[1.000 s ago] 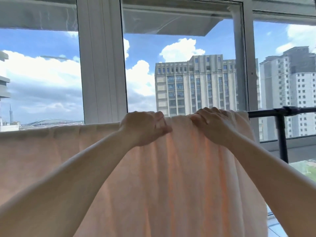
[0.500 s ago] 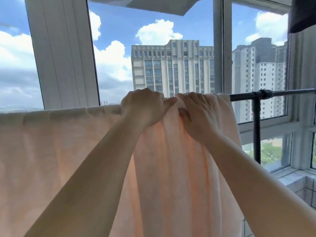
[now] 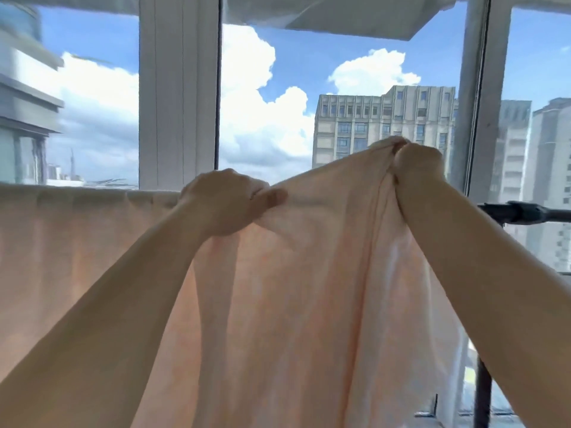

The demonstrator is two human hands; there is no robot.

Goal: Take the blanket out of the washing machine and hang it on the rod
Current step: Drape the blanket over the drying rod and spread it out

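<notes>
A pale peach blanket [image 3: 77,242] hangs over a horizontal black rod [image 3: 525,213], covering most of it; only the rod's right end shows. My left hand [image 3: 225,205] grips the blanket's top fold at rod height near the middle. My right hand [image 3: 417,168] grips a bunched part of the blanket and holds it lifted above the rod. Between my hands the fabric stretches upward to the right. The washing machine is out of sight.
A black upright post [image 3: 482,393] stands under the rod's right end. Close behind the rod are large windows with white frames [image 3: 179,97], and tall buildings show outside.
My right hand has lifted its bunch of blanket up off the rod and moved right, away from the left hand. The left hand stays gripping at rod level.
</notes>
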